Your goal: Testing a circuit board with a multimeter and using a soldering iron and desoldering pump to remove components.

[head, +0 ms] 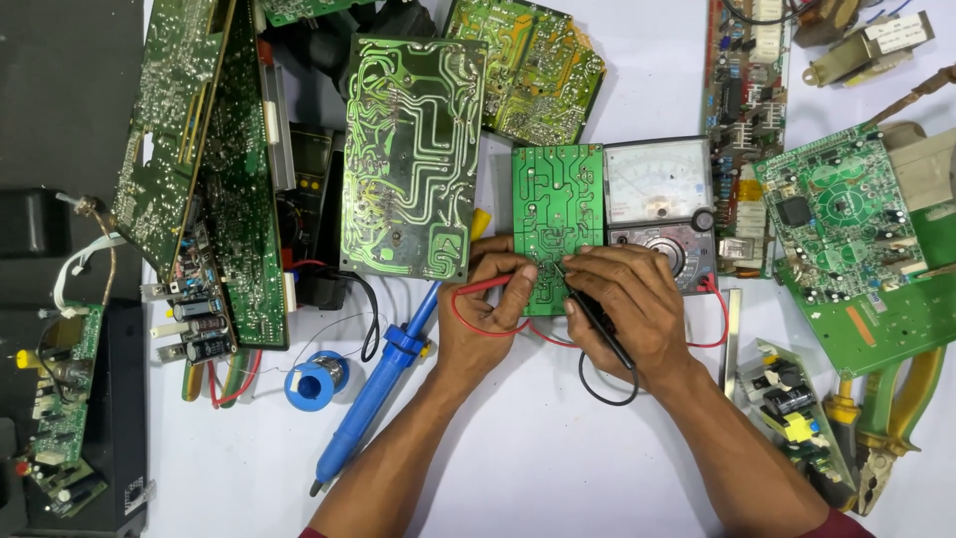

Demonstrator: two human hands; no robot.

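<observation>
Small green circuit board (558, 224), flat on the white table (558, 448) beside the meter (660, 204): likely light, stiff, fragile, best gripped by edges; left hand (490, 304) pinches red probe (488, 286), right hand (625, 299) pinches black probe (597, 317).

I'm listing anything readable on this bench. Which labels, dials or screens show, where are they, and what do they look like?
Meter dial: right of the small green board under both hands, a pale rectangular face with curved scales.
Transformer label: top right corner, a white rectangular sticker on a metal block.
Sticker: bottom left, a small white square on a black box.
</observation>
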